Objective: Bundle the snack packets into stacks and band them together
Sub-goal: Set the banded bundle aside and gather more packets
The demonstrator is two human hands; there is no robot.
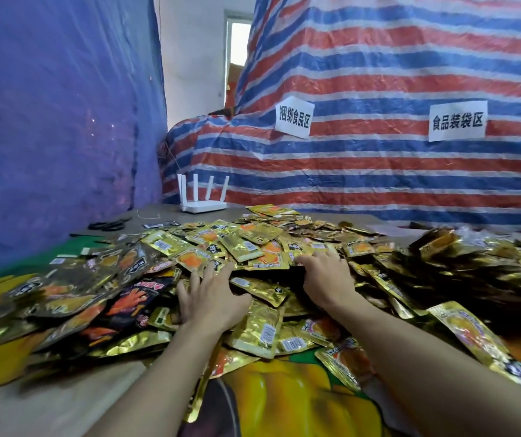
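A loose heap of shiny gold foil snack packets [252, 244] covers the bench [155, 212]; the left hand [211, 298] rests on it, fingers [194, 277] spread; the right hand [325, 279] digs its fingers among packets, grip unclear; gathering seems in hand; next, packets need aligning into an even stack.

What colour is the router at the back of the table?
White; the router shows best in the head view.

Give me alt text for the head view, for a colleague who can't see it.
Two bare hands, the left hand and the right hand, rest on a loose heap of gold snack packets. A white router and black scissors sit at the far left, before a striped tarpaulin.
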